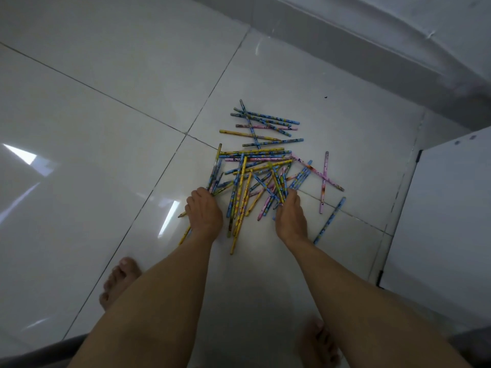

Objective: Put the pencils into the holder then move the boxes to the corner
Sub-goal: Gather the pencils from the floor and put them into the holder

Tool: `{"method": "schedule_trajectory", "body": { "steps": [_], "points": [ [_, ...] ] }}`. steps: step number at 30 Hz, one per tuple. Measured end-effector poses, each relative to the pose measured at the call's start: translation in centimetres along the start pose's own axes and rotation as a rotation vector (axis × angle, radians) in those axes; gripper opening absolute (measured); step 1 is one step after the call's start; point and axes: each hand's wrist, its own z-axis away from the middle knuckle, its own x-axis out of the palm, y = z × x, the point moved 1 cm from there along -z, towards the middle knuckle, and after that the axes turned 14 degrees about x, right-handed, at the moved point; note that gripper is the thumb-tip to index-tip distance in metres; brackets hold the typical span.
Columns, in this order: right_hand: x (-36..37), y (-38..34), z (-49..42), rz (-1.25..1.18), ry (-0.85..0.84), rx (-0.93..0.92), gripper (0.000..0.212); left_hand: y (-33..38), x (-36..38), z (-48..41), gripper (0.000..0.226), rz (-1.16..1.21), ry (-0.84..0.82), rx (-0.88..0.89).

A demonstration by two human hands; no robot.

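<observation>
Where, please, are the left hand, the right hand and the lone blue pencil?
left hand [204, 209], head view, back of the hand.
right hand [290, 213], head view, back of the hand.
lone blue pencil [329, 220], head view, mid-shaft.

White tiled floor [106, 128]; scattered pencils [255, 166], bare feet [121, 281].

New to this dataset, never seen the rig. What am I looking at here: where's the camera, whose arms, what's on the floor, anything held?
There is no robot. One wide-angle camera sits on a person's head and looks forward and down, so the two bare arms coming up from the bottom edge are the wearer's own, and their bare feet show below. The surface is a glossy white tiled floor near a wall. A loose pile of patterned pencils, yellow, blue and pink, lies scattered on it. The left hand and right hand rest on the near edge of the pile, fingers curled among the pencils as if gathering them; whether any is lifted is hard to tell. No holder or boxes show.
</observation>
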Motion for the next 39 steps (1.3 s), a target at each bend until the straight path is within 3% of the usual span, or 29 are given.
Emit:
{"method": "schedule_trajectory", "body": {
  "steps": [5, 7, 10, 14, 20, 24, 28, 39],
  "points": [
    [-0.4, -0.9, 0.3, -0.202, 0.017, -0.043, 0.029, -0.2, -1.3, -0.4, 0.018, 0.282, 0.135, -0.083],
    [-0.5, -1.7, 0.4, -0.288, 0.006, -0.036, 0.033, 0.2, -1.8, -0.2, 0.014, 0.440, 0.170, -0.131],
    [-1.0, -3.2, 0.7, -0.431, -0.087, 0.000, 0.047, 1.3, -2.6, 0.2, 0.003, 0.604, 0.229, -0.037],
    [-2.6, -5.4, 1.6, -0.575, -0.195, 0.059, 0.070, 3.1, -5.0, -0.3, 0.024, 0.712, 0.246, -0.085],
    [-8.7, -9.5, 4.7, -0.667, -0.243, 0.080, 0.079, 5.9, -11.8, 1.8, 0.036, 0.817, 0.165, 0.092],
    [-14.4, -12.5, 8.7, -0.810, -0.275, 0.071, 0.066, 9.1, -18.6, 4.8, 0.031, 0.896, 0.110, 0.180],
    [-21.1, -15.2, 13.4, -0.899, -0.243, 0.014, 0.035, 12.8, -25.9, 7.3, 0.035, 0.980, 0.102, 0.267],
    [-44.3, -17.8, 23.1, -1.097, 0.084, -0.063, 0.023, 27.6, -46.3, 14.6, 0.036, 1.037, 0.106, 0.524]
  ]
}}
